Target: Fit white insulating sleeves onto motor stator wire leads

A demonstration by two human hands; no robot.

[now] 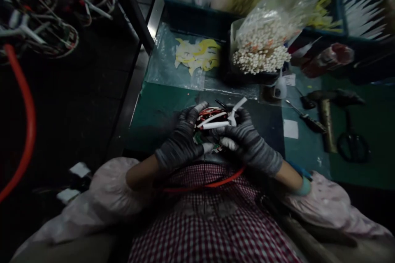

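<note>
1. Unit (212,116): centre of frame, held over the near edge of the tabletop (156,107). Compact bundle, roughly round.
2. Top side: red-orange and dark wires packed in, white sleeves (215,125) running across, one white piece sticking up toward upper right. Thin black tip pokes out at the top.
3. Bottom side: bit of green, looks like circuit board; small parts there too blurry to ID.
4. Hands: left hand (180,139) curled round the left side, right hand (251,141) round the right. Both grip the unit, striped grey gloves, pale fingertips.
5. Hidden: both flanks under fingers, underside not visible. Can't tell wire count or where the wires end.
6. Red cord (226,180) passes below, in front of the checked apron (197,230); both ends lost in shadow.
7. Wired assemblies (40,28) upper left: dim, cut off by frame edge.
</note>
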